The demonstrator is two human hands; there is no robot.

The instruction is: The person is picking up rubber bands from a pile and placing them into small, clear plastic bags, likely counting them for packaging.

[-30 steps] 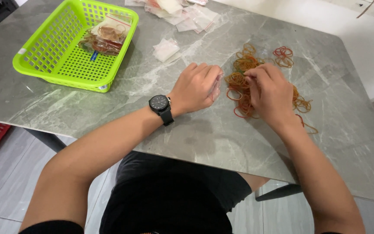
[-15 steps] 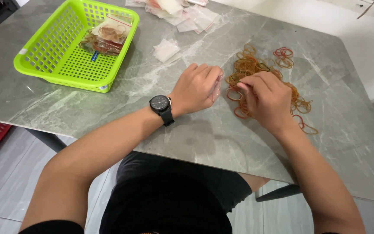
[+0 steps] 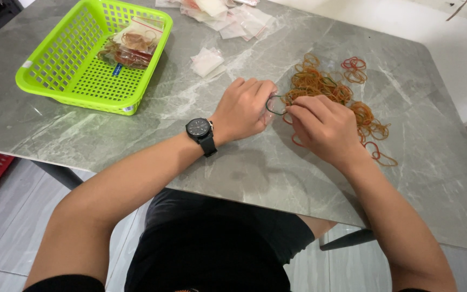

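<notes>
Fingers of my right hand [image 3: 325, 127] pinch one dark rubber band [image 3: 274, 105], and the curled fingers of my left hand [image 3: 244, 108] close on its other side, so the band is stretched between both hands at the centre of the frame. Half a second ago no band was visible there; now one is separated from the orange pile of rubber bands [image 3: 325, 89] just above. A green basket [image 3: 55, 81] with small filled bags stays at upper left.
</notes>
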